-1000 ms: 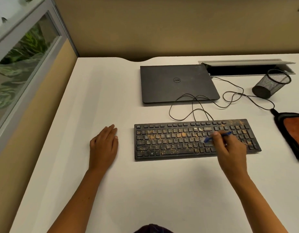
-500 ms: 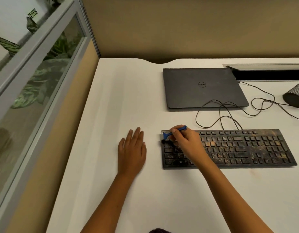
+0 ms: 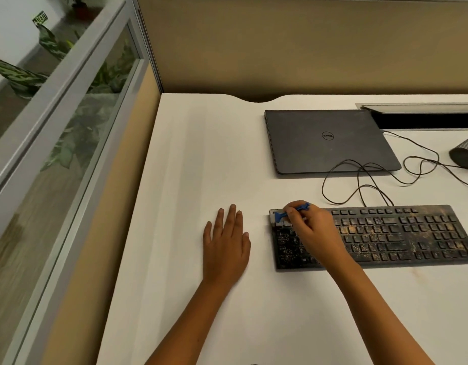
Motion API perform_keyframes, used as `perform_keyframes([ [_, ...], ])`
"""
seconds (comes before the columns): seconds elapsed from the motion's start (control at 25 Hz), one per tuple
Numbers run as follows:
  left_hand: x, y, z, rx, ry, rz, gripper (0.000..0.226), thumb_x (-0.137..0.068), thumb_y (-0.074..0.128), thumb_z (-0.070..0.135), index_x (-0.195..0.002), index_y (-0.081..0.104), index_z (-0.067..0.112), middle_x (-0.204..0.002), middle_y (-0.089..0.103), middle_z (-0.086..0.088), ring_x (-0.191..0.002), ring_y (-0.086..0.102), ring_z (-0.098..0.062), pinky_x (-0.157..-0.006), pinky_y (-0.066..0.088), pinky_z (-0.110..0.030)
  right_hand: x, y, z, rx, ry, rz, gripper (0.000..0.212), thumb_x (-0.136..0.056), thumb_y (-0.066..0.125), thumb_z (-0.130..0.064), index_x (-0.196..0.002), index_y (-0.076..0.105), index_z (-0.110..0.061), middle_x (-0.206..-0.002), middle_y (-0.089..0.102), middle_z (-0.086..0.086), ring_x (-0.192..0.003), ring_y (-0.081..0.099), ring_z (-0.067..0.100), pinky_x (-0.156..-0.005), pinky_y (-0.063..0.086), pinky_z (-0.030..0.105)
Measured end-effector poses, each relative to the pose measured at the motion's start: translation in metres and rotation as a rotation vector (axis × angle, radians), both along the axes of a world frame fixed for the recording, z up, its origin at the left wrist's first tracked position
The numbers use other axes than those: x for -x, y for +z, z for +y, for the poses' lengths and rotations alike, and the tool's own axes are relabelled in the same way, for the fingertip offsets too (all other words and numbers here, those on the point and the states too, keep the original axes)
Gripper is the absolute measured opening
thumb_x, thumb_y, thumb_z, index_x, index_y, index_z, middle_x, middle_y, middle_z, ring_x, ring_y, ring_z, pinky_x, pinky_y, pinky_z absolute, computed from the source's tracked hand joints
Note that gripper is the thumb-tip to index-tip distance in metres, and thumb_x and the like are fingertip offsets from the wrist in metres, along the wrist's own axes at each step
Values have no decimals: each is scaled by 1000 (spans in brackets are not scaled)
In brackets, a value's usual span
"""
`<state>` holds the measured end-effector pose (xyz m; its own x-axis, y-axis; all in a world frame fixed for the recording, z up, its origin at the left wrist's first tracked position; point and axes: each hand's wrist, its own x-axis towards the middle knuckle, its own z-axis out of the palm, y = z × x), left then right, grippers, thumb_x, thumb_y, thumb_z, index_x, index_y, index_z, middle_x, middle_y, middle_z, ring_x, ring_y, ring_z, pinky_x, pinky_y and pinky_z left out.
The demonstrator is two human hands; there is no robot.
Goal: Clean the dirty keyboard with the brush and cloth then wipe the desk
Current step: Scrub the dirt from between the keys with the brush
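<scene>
A black keyboard (image 3: pixel 401 235) speckled with orange-brown dirt lies on the white desk (image 3: pixel 190 159), right of centre. My right hand (image 3: pixel 310 230) pinches a small blue brush (image 3: pixel 281 214), whose head sits on the keyboard's far left corner. My left hand (image 3: pixel 226 243) rests flat on the desk, palm down with straight fingers, just left of the keyboard and apart from it. The cloth is out of view.
A closed dark laptop (image 3: pixel 330 140) lies behind the keyboard. A black cable (image 3: pixel 359 177) loops between them. A mesh pen holder (image 3: pixel 464 154) lies at the right edge, with a cable slot (image 3: pixel 422 119) behind. A glass partition (image 3: pixel 69 127) borders the desk's left side.
My right hand has carried the brush from the keyboard's right part to its far left corner. The view has swung left, so the cloth has left the frame. My left hand stays flat.
</scene>
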<state>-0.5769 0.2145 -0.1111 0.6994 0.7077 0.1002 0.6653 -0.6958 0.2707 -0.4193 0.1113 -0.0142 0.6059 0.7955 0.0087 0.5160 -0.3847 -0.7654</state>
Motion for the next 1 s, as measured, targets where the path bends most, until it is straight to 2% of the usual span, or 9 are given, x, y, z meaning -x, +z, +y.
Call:
perform_keyframes([
  [0.08,1,0,0,6,-6,-6,54,-96,31,35,-142,51,13,-153,41,-4,-141,39,-27,-107,37,-49,1,-2,1,72,33,-45,22,-97,47,-20,-81,60,-24,-61,60,-2,-50,49,9,-47,34,18],
  [0.2,1,0,0,9,-6,-11,54,-96,32,34,-142,51,13,-154,40,-4,-141,38,-27,-107,37,-49,-1,-5,-3,57,-68,-73,30,-97,45,-17,-70,56,-26,-51,53,-3,-45,45,10,-44,33,22],
  [0.28,1,-1,-1,9,-5,-16,54,-96,33,34,-141,51,13,-154,40,-4,-141,38,-27,-107,37,-49,-2,-5,-6,-25,-127,-85,24,-97,45,-17,-78,59,-20,-53,54,1,-47,47,12,-44,33,21],
  [0.36,1,-1,0,2,-4,-20,54,-96,33,34,-141,52,13,-153,40,-4,-141,38,-27,-107,36,-49,-1,-4,-5,-33,-105,-122,20,-97,44,-18,-85,59,-20,-54,54,-3,-50,50,12,-45,33,18],
  [0.52,1,-1,0,-6,-4,-25,54,-96,32,34,-141,52,12,-153,40,-4,-141,38,-27,-107,37,-50,-3,-9,-5,160,57,-172,23,-98,42,-17,-82,59,-15,-56,47,-10,-50,44,7,-49,27,21],
  [0.6,1,-1,0,-7,-2,-27,54,-96,32,35,-142,51,12,-153,40,-4,-141,38,-27,-107,37,-50,-9,-6,-4,156,60,-152,25,-98,41,-16,-79,58,-13,-56,48,-8,-49,45,8,-49,30,25],
  [0.72,0,-1,0,-14,3,-24,54,-96,32,35,-141,52,13,-153,41,-4,-141,38,-27,-107,37,-49,-14,-1,-2,111,46,-160,21,-97,44,-18,-82,59,-15,-60,53,-9,-54,51,5,-48,35,17],
  [0.84,0,-3,1,-15,9,-23,54,-97,32,35,-142,50,13,-154,39,-4,-142,36,-26,-108,35,-49,-14,-5,0,193,127,-177,12,-94,51,-19,-93,63,-16,-72,62,-2,-61,56,8,-57,49,28],
  [1.0,0,-4,0,-14,15,-21,55,-97,31,37,-143,50,14,-154,38,-3,-143,36,-26,-109,34,-49,-20,-7,-3,236,122,-92,25,-92,46,-16,-77,62,-4,-54,54,7,-45,43,14,-46,36,33],
])
